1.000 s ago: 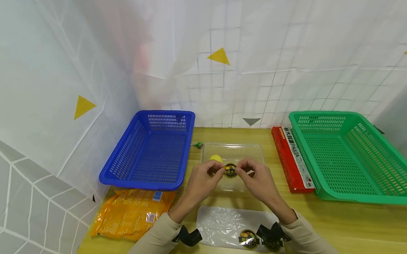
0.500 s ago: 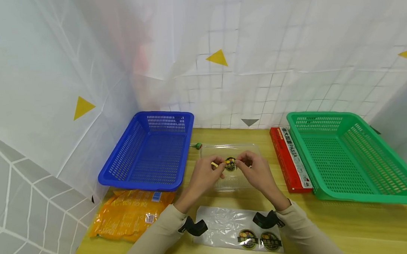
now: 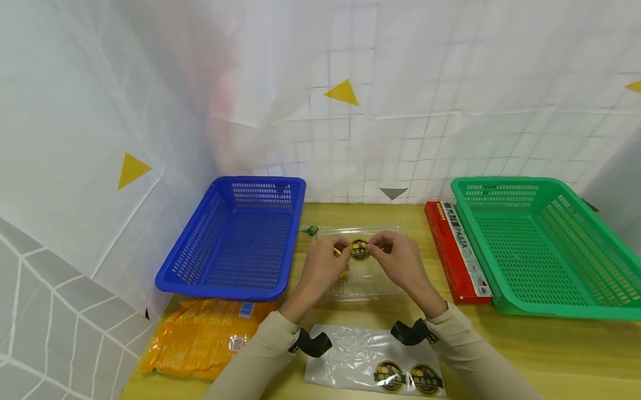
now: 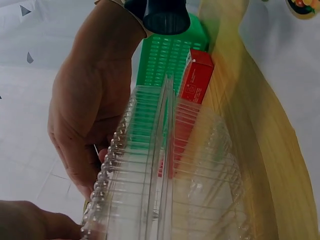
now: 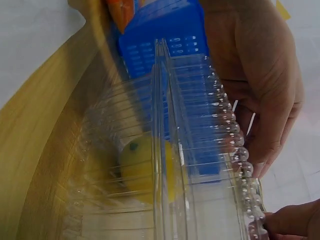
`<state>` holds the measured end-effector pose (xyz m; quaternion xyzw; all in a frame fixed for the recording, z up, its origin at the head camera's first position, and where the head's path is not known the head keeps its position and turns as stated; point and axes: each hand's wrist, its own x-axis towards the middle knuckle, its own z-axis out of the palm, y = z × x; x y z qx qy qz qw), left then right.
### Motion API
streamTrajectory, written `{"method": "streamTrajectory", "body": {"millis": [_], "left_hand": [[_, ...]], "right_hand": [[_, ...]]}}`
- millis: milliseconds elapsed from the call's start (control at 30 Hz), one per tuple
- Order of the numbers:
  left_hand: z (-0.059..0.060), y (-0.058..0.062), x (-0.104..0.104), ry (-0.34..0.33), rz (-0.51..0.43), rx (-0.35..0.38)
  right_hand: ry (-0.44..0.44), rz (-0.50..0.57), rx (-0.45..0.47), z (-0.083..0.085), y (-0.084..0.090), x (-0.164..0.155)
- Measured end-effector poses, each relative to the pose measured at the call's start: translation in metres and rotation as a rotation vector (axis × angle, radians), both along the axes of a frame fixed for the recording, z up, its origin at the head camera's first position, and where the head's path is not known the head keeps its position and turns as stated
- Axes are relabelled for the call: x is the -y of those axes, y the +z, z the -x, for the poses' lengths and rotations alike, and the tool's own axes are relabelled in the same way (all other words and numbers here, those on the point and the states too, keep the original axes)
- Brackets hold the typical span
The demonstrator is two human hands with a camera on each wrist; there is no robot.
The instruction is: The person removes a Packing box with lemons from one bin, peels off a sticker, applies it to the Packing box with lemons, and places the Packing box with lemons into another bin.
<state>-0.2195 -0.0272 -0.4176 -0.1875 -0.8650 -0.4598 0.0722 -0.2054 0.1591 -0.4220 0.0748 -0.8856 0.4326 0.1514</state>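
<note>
Both hands — left hand (image 3: 323, 266), right hand (image 3: 399, 257) — pinch the clear clamshell box (image 3: 361, 275) at its round sticker (image 3: 359, 250).

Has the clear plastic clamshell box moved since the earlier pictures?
Yes. The clear plastic clamshell box has tilted up and shifted away from the person, toward the white gridded backdrop.

Open tabletop (image 3: 543, 357) at front right. Blue basket (image 3: 237, 238) and orange packet (image 3: 208, 336) blocking left; red pasta box (image 3: 456, 251) and green basket (image 3: 550, 251) blocking right.
</note>
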Motion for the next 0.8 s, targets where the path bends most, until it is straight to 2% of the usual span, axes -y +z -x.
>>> {"method": "streamTrajectory", "body": {"millis": [167,233,400,600,700,800], "left_hand": [[0.005,-0.005,-0.003,0.018,0.096,-0.156],[0.006,-0.008,-0.004,0.029,0.133,-0.195],[0.005,-0.011,-0.007,0.071,0.217,-0.218],[0.0,-0.013,-0.012,0.12,0.334,-0.206],[-0.002,-0.013,-0.014,0.133,0.363,-0.197],[-0.003,-0.014,-0.014,0.128,0.376,-0.219]], "right_hand": [[0.005,-0.013,-0.025,0.003,-0.005,0.001],[0.011,-0.016,-0.028,0.004,-0.008,0.001],[0.014,-0.023,-0.033,0.004,-0.012,0.001],[0.013,-0.049,-0.037,0.004,-0.014,0.002],[0.005,-0.078,-0.046,0.004,-0.014,0.003],[0.001,-0.116,-0.075,0.003,-0.014,0.004]]}}
